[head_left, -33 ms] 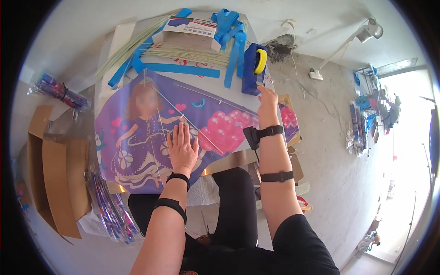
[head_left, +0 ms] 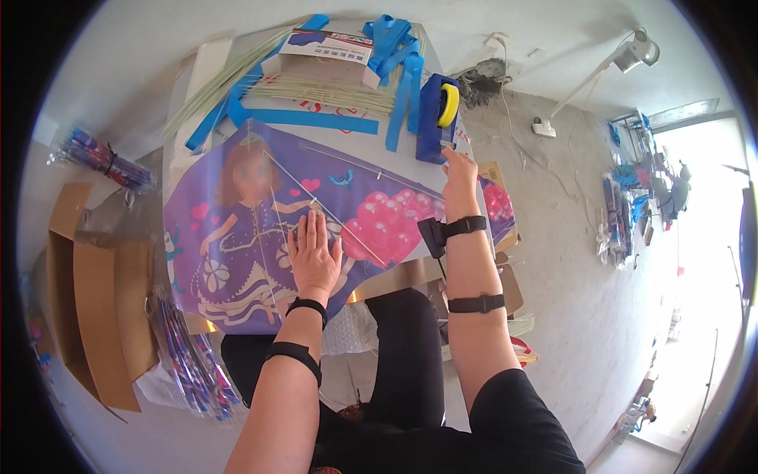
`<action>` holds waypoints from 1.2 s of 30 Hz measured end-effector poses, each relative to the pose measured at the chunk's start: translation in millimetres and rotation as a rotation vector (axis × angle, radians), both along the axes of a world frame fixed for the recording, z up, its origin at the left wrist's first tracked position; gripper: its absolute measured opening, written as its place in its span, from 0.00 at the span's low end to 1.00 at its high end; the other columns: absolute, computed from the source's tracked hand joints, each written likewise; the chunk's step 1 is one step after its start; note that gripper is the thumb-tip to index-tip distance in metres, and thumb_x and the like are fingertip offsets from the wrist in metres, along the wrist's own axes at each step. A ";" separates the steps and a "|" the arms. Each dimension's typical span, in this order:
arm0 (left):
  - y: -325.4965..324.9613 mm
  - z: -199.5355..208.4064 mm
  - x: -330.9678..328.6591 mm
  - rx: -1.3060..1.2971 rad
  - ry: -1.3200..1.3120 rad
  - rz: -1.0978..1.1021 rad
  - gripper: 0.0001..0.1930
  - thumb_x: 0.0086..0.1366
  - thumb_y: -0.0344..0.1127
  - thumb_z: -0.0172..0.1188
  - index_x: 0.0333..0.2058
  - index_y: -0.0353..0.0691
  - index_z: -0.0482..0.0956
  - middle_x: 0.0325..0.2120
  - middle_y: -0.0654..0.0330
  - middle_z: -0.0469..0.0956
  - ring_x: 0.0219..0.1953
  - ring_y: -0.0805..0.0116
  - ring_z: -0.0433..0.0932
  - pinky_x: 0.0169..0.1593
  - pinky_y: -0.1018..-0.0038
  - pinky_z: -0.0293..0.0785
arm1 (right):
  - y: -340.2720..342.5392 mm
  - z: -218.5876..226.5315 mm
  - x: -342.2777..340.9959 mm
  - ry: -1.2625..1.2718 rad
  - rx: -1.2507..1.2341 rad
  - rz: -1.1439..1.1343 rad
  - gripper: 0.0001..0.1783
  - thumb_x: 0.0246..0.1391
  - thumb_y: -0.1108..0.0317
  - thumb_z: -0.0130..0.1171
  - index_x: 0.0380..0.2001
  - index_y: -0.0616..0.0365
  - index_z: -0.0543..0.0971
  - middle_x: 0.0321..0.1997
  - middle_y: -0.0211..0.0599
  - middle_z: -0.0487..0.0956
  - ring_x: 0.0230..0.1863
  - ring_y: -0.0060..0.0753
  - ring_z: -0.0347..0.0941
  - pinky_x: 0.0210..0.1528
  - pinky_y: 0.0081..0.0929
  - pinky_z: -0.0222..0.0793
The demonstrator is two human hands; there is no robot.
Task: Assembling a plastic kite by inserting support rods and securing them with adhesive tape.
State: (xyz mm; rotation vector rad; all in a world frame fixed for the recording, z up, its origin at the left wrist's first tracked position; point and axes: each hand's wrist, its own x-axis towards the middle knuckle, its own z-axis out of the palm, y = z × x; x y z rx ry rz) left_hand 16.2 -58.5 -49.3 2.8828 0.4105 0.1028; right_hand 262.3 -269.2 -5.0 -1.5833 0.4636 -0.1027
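A purple kite [head_left: 237, 229], printed with a princess figure, pink hearts and a cluster of pink balloons, lies spread over the table in front of me. Thin white rods [head_left: 347, 226] run across it. My left hand [head_left: 316, 257] rests flat on the kite's middle, palm down, fingers stretched out. Beyond its right upper edge stands a blue tape dispenser [head_left: 429, 118] with a yellow core [head_left: 449, 106]. At the dispenser's near end is my right hand [head_left: 459, 175], its fingers drawn together in a pinch. What lies between those fingertips is too small to make out.
Blue ribbon strips [head_left: 332, 122], bundles of thin pale sticks [head_left: 316, 98] and a small box [head_left: 328, 46] lie at the table's far side. An open carton [head_left: 95, 308] and bagged bundles [head_left: 189, 355] are at left. A grey wall [head_left: 568, 237] rises on the right.
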 end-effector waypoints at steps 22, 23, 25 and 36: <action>-0.9 -4.2 0.8 0.006 -0.013 -0.004 0.31 0.67 0.50 0.47 0.65 0.43 0.58 0.67 0.59 0.53 0.69 0.60 0.50 0.70 0.57 0.42 | 50.1 -30.8 -61.1 0.003 -0.198 0.256 0.08 0.50 0.68 0.63 0.31 0.62 0.83 0.21 0.29 0.79 0.22 0.18 0.73 0.24 0.19 0.67; -1.1 -2.0 1.0 0.000 -0.012 -0.003 0.31 0.67 0.50 0.47 0.65 0.43 0.57 0.67 0.59 0.53 0.69 0.60 0.50 0.70 0.56 0.42 | 55.6 -24.1 -64.0 0.049 -0.226 0.268 0.07 0.50 0.69 0.62 0.30 0.61 0.83 0.21 0.29 0.79 0.22 0.18 0.74 0.24 0.19 0.67; -1.1 0.9 1.0 -0.002 -0.008 0.002 0.31 0.67 0.50 0.47 0.65 0.43 0.57 0.67 0.59 0.53 0.69 0.60 0.49 0.70 0.56 0.42 | 62.3 -19.6 -66.3 0.095 -0.249 0.285 0.07 0.50 0.70 0.61 0.29 0.61 0.84 0.21 0.30 0.79 0.22 0.19 0.75 0.24 0.19 0.67; 0.2 1.8 0.3 -0.016 0.015 -0.005 0.32 0.68 0.51 0.44 0.66 0.44 0.53 0.68 0.60 0.51 0.70 0.61 0.48 0.70 0.57 0.39 | 70.8 -29.6 -67.3 0.108 -0.276 0.272 0.10 0.51 0.73 0.59 0.38 0.62 0.81 0.26 0.33 0.81 0.23 0.22 0.78 0.24 0.20 0.69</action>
